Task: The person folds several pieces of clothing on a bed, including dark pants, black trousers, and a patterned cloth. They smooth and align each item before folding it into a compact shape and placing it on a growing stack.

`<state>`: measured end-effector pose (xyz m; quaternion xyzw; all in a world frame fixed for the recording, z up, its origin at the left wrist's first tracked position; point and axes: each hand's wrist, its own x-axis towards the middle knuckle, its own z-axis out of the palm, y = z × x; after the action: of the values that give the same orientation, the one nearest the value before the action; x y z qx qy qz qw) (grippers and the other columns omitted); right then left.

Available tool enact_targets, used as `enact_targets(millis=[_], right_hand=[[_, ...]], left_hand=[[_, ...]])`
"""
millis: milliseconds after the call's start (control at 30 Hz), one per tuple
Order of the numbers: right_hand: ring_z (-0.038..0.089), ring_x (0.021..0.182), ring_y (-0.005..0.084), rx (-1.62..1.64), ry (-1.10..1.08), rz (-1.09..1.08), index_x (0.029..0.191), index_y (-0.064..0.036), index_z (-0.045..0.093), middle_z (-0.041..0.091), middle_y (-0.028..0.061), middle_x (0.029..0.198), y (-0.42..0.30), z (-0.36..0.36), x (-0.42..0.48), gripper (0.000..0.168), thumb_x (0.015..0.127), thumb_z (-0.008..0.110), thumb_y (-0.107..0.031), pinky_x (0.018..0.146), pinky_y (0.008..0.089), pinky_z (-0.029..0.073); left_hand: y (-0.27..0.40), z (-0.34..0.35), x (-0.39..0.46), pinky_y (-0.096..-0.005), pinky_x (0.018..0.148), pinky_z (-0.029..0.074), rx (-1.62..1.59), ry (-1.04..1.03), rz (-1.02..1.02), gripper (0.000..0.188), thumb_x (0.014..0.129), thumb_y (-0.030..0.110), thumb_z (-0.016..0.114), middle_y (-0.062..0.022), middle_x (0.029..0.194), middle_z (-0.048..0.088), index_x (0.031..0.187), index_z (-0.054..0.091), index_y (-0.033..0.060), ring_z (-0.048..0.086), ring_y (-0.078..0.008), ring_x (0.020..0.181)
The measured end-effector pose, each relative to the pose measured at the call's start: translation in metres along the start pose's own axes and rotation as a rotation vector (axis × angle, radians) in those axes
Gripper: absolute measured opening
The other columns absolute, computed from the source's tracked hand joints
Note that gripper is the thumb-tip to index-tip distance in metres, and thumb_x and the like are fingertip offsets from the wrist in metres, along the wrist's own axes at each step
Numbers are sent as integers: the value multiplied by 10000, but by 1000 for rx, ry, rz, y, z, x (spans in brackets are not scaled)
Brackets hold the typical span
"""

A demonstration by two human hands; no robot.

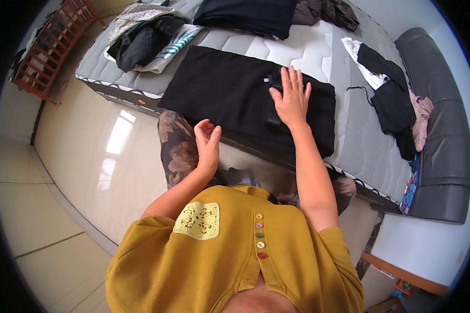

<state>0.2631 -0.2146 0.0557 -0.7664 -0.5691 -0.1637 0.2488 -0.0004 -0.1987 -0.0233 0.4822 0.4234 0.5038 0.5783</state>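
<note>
A black cloth garment (219, 86) lies spread flat on the mattress in front of me, its near edge at the bed's side. Across its right half runs a darker band-like piece (273, 109) with a small white tag (266, 80) near its upper end. My right hand (291, 98) rests palm down on this part, fingers extended and thumb out to the left. Nearer to me, above my patterned trousers (176, 144), is my left hand (208, 146). Its fingers are loosely curled, the thumb stands apart, and nothing is visible in it.
Folded dark cloth (246, 15) lies farther back on the quilted mattress (309, 47). A clothes heap (145, 39) sits at the left. More garments (393, 98) lie along the grey padded headboard (438, 117). A wooden slatted rack (55, 47) stands beyond the tiled floor (86, 137).
</note>
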Motion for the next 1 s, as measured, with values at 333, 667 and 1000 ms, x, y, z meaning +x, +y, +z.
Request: enact_targets(millis=[333, 667, 1000], right_hand=[[211, 1512, 283, -77, -226, 72, 1565, -205, 301, 233, 45, 1646, 6, 38, -13, 711, 968, 520, -521, 1209, 546, 125], [208, 1512, 296, -3, -289, 93, 1557, -155, 321, 240, 56, 1644, 1, 28, -26, 729, 970, 484, -556, 1220, 529, 99], [134, 1534, 264, -29, -385, 157, 1575, -180, 275, 170, 14, 1665, -7, 20, -23, 754, 965, 480, -573, 1235, 512, 67]], left_hand=[[23, -21, 54, -341, 648, 551, -481, 96, -288, 321, 947, 261, 705, -54, 760, 548, 1015, 490, 33, 594, -170, 661], [26, -15, 70, -360, 588, 542, -515, 171, -342, 346, 934, 297, 722, -36, 717, 531, 978, 494, 40, 557, -170, 580], [79, 18, 116, -311, 901, 491, -466, 38, 156, 300, 832, 0, 684, -74, 1067, 661, 1122, 610, -3, 632, -203, 964]])
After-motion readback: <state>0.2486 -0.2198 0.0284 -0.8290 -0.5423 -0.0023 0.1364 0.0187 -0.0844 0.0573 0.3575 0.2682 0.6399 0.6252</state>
